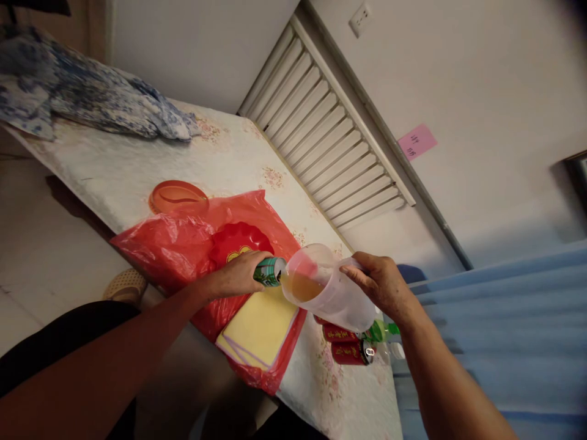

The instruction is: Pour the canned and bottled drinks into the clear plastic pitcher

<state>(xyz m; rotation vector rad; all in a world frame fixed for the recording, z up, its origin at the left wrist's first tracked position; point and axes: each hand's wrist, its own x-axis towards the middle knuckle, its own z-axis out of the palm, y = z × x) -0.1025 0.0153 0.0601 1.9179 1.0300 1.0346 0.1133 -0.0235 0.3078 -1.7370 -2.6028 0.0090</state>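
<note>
Your left hand [242, 274] has its fingers wrapped around the green can [266, 272], pressed onto its sides; the can lies tipped with its top towards the mouth of the clear plastic pitcher [355, 300], probably so that anything leaving it lands inside; whether can and rim touch, you cannot tell from this view, nor can you make out a stream between them. Your right hand [383, 282] has its fingers closed around the pitcher's handle, which likely gives you control of the tilt and leaves the mouth unobstructed; the pitcher is held above the surface [238, 160], leaning towards the can, seemingly to bring the two openings together; amber liquid [306, 289] sits inside, near the mouth.

Below your hands a red plastic bag [160, 244] is spread on the surface, perhaps as a layer under the other things; on it lie the yellow cloths [263, 327], close under the can, and a red scalloped dish [239, 237], just beyond your left hand; an orange lid-like dish [178, 197] sits at the bag's far edge. Red cans [349, 352] and a green bottle [378, 330] lie beside the pitcher, partly hidden by it.
</note>
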